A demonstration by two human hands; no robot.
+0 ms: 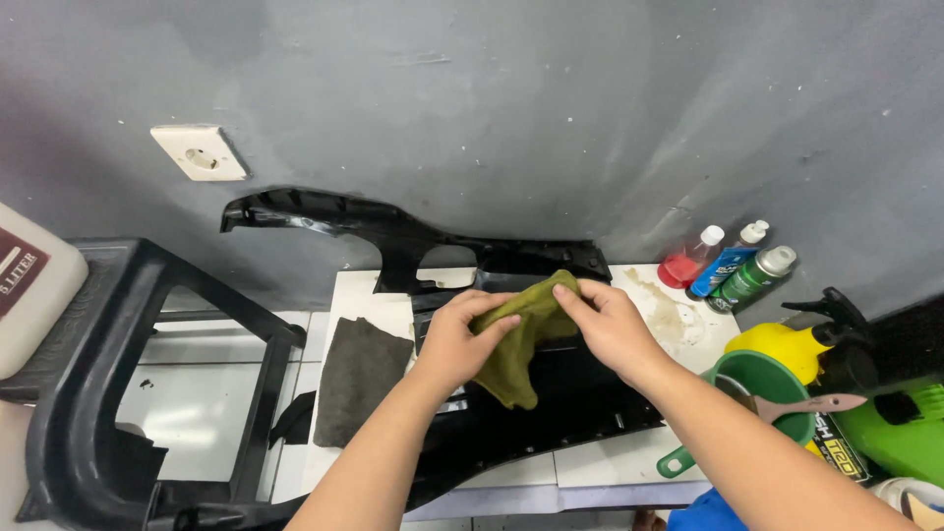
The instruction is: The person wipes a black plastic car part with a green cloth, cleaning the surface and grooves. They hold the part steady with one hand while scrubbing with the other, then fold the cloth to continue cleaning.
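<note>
An olive-green cloth [519,339] hangs between both my hands over a long glossy black plastic panel [423,236] that lies on the white tiled floor against the grey wall. My left hand [454,339] pinches the cloth's left side. My right hand [605,320] grips its upper right edge. The cloth's lower end droops onto the panel.
A dark grey cloth [359,379] lies left of the panel. A black plastic stool [118,383] stands at the left, with a white jug [29,285] behind it. At the right are three bottles [733,265], a yellow sprayer [796,349], a green scoop [762,393] and a brush [806,403].
</note>
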